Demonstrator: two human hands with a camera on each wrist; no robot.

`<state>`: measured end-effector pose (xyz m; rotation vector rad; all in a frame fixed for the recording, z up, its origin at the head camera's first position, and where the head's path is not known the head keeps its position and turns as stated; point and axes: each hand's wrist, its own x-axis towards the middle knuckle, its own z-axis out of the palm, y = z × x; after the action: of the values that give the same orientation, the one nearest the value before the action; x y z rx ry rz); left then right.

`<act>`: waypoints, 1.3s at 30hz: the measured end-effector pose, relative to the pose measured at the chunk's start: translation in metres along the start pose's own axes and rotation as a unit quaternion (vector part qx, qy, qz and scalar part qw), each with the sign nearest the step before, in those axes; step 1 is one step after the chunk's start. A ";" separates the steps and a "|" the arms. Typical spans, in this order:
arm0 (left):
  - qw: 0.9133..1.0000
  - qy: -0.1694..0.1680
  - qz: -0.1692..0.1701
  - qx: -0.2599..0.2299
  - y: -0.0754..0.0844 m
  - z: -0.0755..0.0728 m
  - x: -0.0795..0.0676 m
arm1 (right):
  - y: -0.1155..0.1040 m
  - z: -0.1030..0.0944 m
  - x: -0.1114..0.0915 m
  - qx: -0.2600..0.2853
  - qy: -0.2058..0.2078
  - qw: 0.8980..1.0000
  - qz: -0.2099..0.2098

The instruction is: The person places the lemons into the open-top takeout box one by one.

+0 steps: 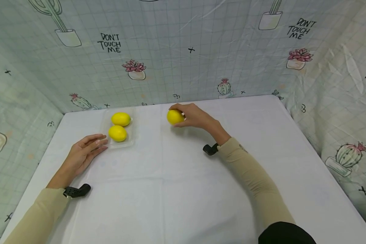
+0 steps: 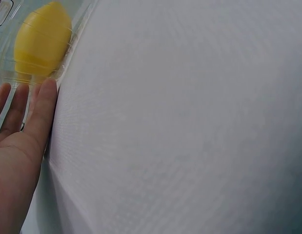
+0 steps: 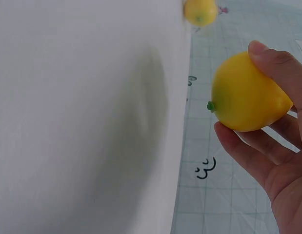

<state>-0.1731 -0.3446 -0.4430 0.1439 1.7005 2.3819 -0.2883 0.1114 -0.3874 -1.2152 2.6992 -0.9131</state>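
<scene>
The right hand held one yellow lemon between the thumb on one side and the fingers on the other, and this lemon was a little above the bench, with a soft shadow below it. Its small green stem tip, seen in the right wrist view, pointed away from the palm. The left hand was holding nothing; its fingers were extended, rather close to one another, and the tips were at the near left side of a clear plastic tray. Whether they pressed on the tray, I could not tell. In this tray there were two more lemons, the farther lemon and the nearer lemon, lying close together, one behind the other. The held lemon was to the right of the tray, well apart from it, with a strip of white surface between. The far edge of the bench passed near behind both the tray and the held lemon, and just there hung the cactus-printed curtain. The left edge was not far from the left hand, while the right edge was well away from the right hand. Toward the person, the white surface extended widely between the two forearms.
</scene>
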 end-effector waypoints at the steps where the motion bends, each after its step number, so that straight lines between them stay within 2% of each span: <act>1: 1.000 -0.001 0.001 0.000 0.000 0.000 0.000 | -0.001 0.001 0.001 0.003 0.002 1.000 -0.002; 14: 1.000 -0.002 0.003 -0.002 -0.002 -0.001 0.000 | -0.018 0.006 0.019 0.019 0.003 1.000 -0.015; 32: 1.000 0.004 0.000 0.003 -0.004 -0.002 -0.001 | -0.034 0.023 0.046 0.054 0.002 0.997 -0.048; 39: 1.000 -0.013 0.005 -0.004 -0.002 -0.001 0.000 | -0.045 0.024 0.053 0.057 0.001 0.997 -0.053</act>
<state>-0.1726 -0.3448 -0.4453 0.1821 1.6817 2.3831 -0.2882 0.0391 -0.3726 -1.3452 2.5662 -1.0654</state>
